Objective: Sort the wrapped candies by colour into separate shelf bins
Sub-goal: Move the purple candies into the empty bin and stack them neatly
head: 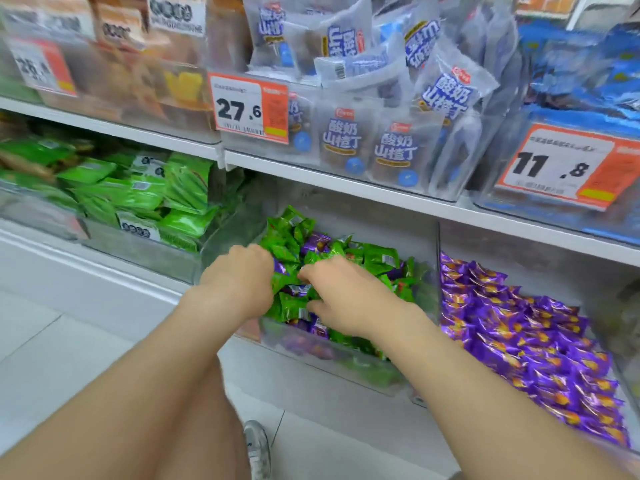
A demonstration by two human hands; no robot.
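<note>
A clear middle bin (346,362) on the low shelf holds green candies (377,259) mixed with purple candies (317,242). Both my hands are down in this pile. My left hand (239,278) is curled into a fist at the bin's left side, and a purple wrapper (279,267) shows at its fingertips. My right hand (341,296) lies over the heap with its fingers bent. Its forefinger and thumb sit on either side of a purple candy (298,289). To the right, a second bin (439,271) is filled with purple candies (519,327) only.
A clear bin of larger green packets (145,192) sits at the left on the same level. The shelf above (346,183) carries bins of pale snack bags and price tags (247,107). White floor tiles and my shoe (258,445) are below.
</note>
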